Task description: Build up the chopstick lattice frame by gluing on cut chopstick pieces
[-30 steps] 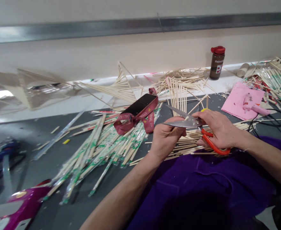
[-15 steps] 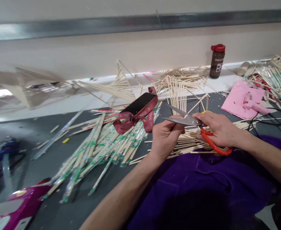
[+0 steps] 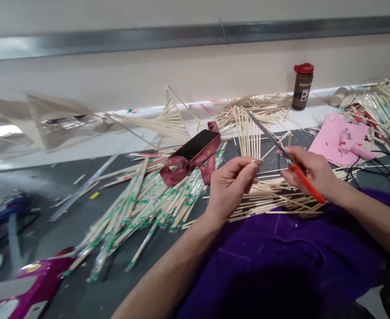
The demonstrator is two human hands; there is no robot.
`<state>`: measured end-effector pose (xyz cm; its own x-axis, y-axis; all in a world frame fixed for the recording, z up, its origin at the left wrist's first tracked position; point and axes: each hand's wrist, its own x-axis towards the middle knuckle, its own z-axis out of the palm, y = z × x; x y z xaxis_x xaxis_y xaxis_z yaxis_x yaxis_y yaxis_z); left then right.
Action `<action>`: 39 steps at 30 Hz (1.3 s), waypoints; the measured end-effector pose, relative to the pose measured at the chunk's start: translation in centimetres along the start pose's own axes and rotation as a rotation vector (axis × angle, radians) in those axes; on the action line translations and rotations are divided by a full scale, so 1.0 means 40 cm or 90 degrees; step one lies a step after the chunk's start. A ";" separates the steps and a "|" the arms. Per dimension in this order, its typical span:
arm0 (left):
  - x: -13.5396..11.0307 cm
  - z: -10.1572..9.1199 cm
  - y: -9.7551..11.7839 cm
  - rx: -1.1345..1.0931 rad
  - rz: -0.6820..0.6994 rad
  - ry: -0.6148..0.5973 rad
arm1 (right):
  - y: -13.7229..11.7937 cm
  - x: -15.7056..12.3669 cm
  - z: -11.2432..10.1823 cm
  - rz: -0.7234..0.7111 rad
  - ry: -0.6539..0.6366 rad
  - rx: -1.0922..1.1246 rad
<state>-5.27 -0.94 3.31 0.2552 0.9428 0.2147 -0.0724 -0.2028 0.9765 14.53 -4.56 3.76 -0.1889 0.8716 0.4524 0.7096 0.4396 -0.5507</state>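
My right hand (image 3: pixel 310 170) is wrapped round scissors (image 3: pixel 306 182) with orange handles. Their blades look closed together and point up and left, apart from my left hand. My left hand (image 3: pixel 230 188) pinches a small pale piece of wooden stick (image 3: pixel 253 162) between thumb and forefinger; most of it is hidden by the fingers. Beneath and between my hands lies a pile of loose wooden sticks (image 3: pixel 255 204). Just beyond them stands a fan-shaped stick structure (image 3: pixel 246 133).
A phone (image 3: pixel 195 145) with a red strap lies on wrapped chopsticks (image 3: pixel 155 204). Behind are a bottle (image 3: pixel 303 88) and a larger stick structure (image 3: pixel 161 124). A pink glue gun (image 3: pixel 356 149) rests on pink paper (image 3: pixel 326 133) at right; a blue glue gun (image 3: pixel 9 206) sits left.
The scissors have come away from my left hand, moving right and turning so the blades point upward; they were spread and now look closed. My left hand stays nearly in place.
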 end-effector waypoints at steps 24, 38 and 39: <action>0.000 0.021 -0.007 -0.098 -0.147 -0.074 | 0.292 0.053 -0.098 0.492 -0.080 -0.482; 0.013 0.007 0.014 -0.187 -0.170 -0.035 | 0.196 0.063 -0.128 0.305 -0.003 -0.460; 0.014 0.006 0.017 -0.191 -0.167 -0.034 | 0.164 0.060 -0.141 0.258 0.055 -0.371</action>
<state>-4.94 -0.62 4.08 0.3515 0.9356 -0.0329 -0.2747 0.1367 0.9518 22.58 -0.82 5.19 0.2036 0.9112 0.3582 0.9645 -0.1239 -0.2332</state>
